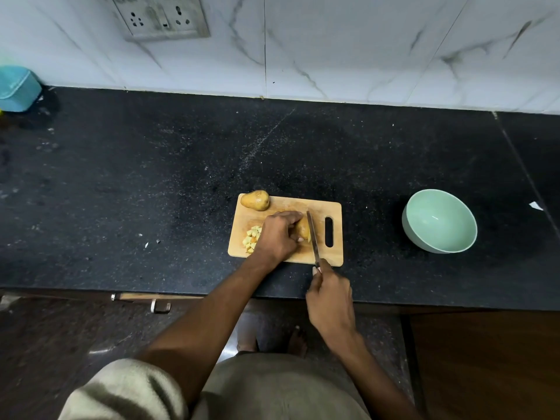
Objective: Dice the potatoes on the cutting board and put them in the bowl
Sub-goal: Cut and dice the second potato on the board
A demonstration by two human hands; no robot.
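A wooden cutting board [333, 259] lies on the black counter. On its middle, my left hand [278, 234] grips a potato piece [303, 228], mostly hidden under the fingers. My right hand [328, 295] holds a knife [312, 234] by the handle, its blade resting against the right side of that piece. A small pile of diced potato [252, 239] sits at the board's left, partly behind my left hand. A whole potato [255, 200] lies at the board's far left corner. An empty pale green bowl [439, 221] stands to the right of the board.
A teal container [16, 87] sits at the counter's far left by the tiled wall. A wall socket [160, 16] is above. Small scraps [151, 243] lie left of the board and a white scrap [535, 205] at the right. A drawer handle [160, 307] is below the counter edge.
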